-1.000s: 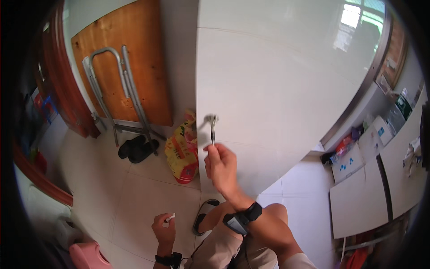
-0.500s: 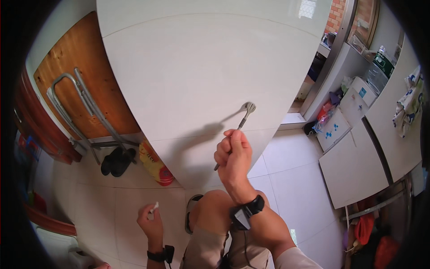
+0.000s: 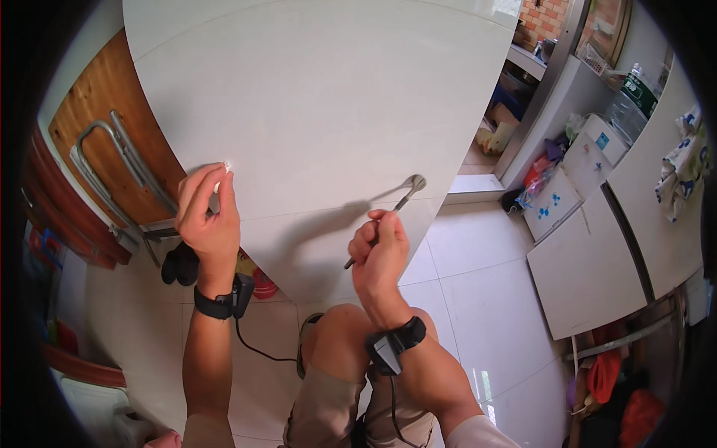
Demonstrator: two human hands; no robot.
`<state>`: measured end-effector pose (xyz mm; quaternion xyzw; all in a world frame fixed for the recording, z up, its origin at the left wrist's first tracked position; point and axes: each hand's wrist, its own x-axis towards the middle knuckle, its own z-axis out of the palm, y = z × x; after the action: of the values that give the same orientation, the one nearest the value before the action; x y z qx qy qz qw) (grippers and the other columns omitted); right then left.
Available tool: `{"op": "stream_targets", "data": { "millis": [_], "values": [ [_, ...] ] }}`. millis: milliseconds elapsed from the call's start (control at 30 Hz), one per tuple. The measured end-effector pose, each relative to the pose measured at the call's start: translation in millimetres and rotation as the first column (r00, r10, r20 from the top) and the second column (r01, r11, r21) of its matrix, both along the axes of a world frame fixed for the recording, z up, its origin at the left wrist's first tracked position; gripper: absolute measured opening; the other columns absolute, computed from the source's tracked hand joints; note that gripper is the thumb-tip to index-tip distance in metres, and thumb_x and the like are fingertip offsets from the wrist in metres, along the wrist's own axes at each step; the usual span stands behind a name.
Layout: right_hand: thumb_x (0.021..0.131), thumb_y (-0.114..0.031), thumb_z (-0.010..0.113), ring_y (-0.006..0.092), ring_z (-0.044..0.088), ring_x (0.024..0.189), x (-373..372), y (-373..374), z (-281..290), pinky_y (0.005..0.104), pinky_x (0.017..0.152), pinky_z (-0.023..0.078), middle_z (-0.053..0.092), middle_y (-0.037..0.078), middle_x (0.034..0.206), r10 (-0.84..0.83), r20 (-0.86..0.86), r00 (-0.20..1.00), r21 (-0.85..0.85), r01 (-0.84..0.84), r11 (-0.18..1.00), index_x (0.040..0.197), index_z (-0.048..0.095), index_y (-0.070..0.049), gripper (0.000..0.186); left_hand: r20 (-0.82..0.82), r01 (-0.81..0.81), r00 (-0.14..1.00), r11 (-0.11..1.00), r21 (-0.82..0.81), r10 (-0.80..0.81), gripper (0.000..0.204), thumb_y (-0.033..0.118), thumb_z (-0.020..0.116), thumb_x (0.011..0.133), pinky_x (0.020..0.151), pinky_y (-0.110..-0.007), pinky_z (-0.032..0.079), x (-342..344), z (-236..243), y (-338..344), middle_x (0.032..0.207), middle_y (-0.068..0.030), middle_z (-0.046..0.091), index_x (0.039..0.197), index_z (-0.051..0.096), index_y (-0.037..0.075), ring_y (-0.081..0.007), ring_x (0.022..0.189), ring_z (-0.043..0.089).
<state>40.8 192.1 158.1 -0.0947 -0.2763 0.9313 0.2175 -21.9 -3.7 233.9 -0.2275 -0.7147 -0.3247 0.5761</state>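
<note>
In front of me rises a smooth white tiled wall (image 3: 321, 112). My right hand (image 3: 379, 243) is closed round the dark handle of a slim metal spoon-like tool (image 3: 416, 183). Its rounded head points up and to the right at the wall, close to a seam; I cannot tell whether it touches. My left hand (image 3: 209, 213) is raised near the wall's left edge. Its thumb and fingers pinch a small white wad (image 3: 222, 175), mostly covered, perhaps tissue. Black straps with small devices sit on both wrists.
A folded metal frame (image 3: 112, 164) leans on a wooden board (image 3: 86, 89) at left, with dark shoes (image 3: 179, 263) below. To the right are a doorway sill (image 3: 474, 184), a white cabinet (image 3: 590, 261), a large water bottle (image 3: 631, 112) and hanging cloth (image 3: 683, 160).
My left hand has risen from low beside my knee to the wall's left edge, still pinching the white wad. My right hand and tool have shifted slightly left; the view has moved a little right.
</note>
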Motion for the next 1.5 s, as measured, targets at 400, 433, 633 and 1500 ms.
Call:
{"op": "stream_targets", "data": {
  "millis": [400, 433, 633, 1500],
  "values": [
    [0.109, -0.029, 0.049, 0.0052, 0.036, 0.045, 2.4, -23.6, -8.6, 0.0237, 0.040, 0.027, 0.047, -0.003, 0.061, 0.130, 0.021, 0.991, 0.288, -0.131, 0.949, 0.101, 0.061, -0.004, 0.030, 0.427, 0.033, 0.904, 0.997, -0.071, 0.000, 0.009, -0.008, 0.072, 0.082, 0.081, -0.041, 0.055, 53.6, -193.4, -59.0, 0.096, -0.0146, 0.070, 0.089, 0.069, -0.003, -0.0330, 0.090, 0.068],
    [0.109, -0.029, 0.049, 0.0052, 0.036, 0.045, 3.3, -26.8, -13.0, 0.0237, 0.040, 0.027, 0.047, -0.003, 0.061, 0.130, 0.029, 0.991, 0.293, -0.133, 0.947, 0.101, 0.061, -0.004, 0.030, 0.510, 0.017, 0.860, 0.997, -0.080, 0.026, 0.008, -0.007, 0.072, 0.082, 0.081, -0.041, 0.055, 72.6, -212.6, -66.7, 0.094, -0.0149, 0.070, 0.089, 0.069, -0.003, -0.0331, 0.090, 0.068],
    [0.108, -0.031, 0.051, 0.0064, 0.035, 0.045, 21.6, -91.6, -40.4, 0.0249, 0.041, 0.026, 0.046, -0.002, 0.061, 0.403, 0.292, 0.867, 0.270, -0.479, 0.835, 0.102, 0.062, -0.003, 0.030, 0.739, -0.080, 0.664, 0.993, -0.082, 0.114, 0.010, -0.007, 0.073, 0.079, 0.080, -0.041, 0.055, 179.5, -296.8, -139.2, 0.096, -0.0143, 0.070, 0.086, 0.070, 0.000, -0.0323, 0.090, 0.067],
    [0.110, -0.031, 0.046, 0.0062, 0.032, 0.043, 2.2, -11.0, 11.1, 0.0239, 0.040, 0.024, 0.042, -0.003, 0.057, 0.007, 0.029, 1.000, 0.151, -0.012, 0.988, 0.095, 0.056, -0.007, 0.030, 0.616, -0.134, 0.786, 0.958, 0.255, -0.054, 0.013, -0.008, 0.073, 0.085, 0.078, -0.032, 0.054, 115.3, -177.3, -64.4, 0.097, -0.0124, 0.072, 0.095, 0.070, -0.001, -0.0229, 0.089, 0.069]
  ]
}}
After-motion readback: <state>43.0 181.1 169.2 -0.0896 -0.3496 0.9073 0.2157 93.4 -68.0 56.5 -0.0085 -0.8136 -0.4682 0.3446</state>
